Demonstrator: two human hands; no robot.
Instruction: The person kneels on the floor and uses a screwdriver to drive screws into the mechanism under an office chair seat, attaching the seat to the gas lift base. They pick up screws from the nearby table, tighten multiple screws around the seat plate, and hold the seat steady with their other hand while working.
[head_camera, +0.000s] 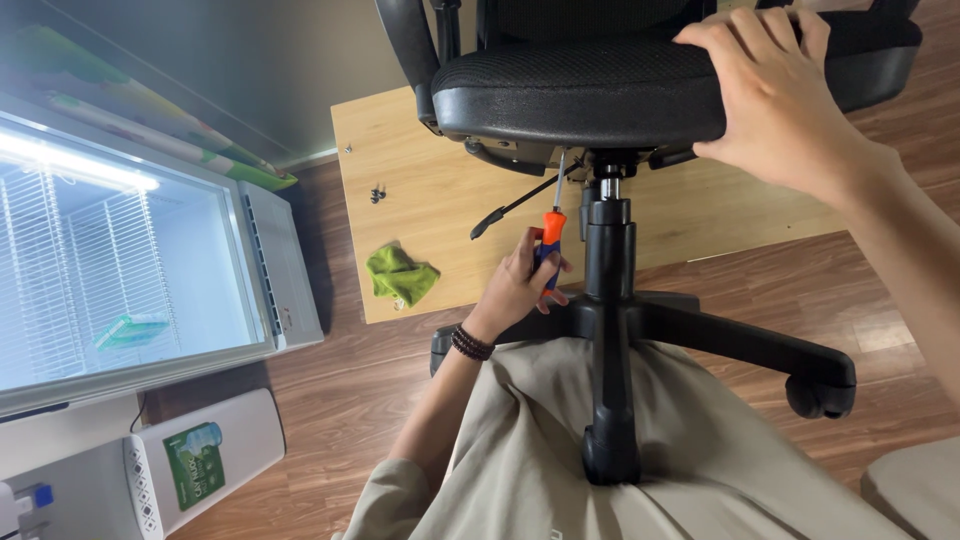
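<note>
A black office chair stands in front of me, its seat (600, 90) at the top and its star base (700, 340) over my lap. My left hand (515, 290) grips a screwdriver (551, 235) with an orange and blue handle. Its shaft points up under the seat beside the chair's centre column (608, 250). My right hand (775, 100) rests on the seat's front right edge, fingers curled over the cushion. A black beaded bracelet sits on my left wrist.
A light wooden board (420, 190) lies on the wood floor under the chair, with a crumpled green cloth (400, 275) and small dark screws (377, 193) on it. A glass-topped chest freezer (130, 250) stands at left, a white appliance (170, 465) below it.
</note>
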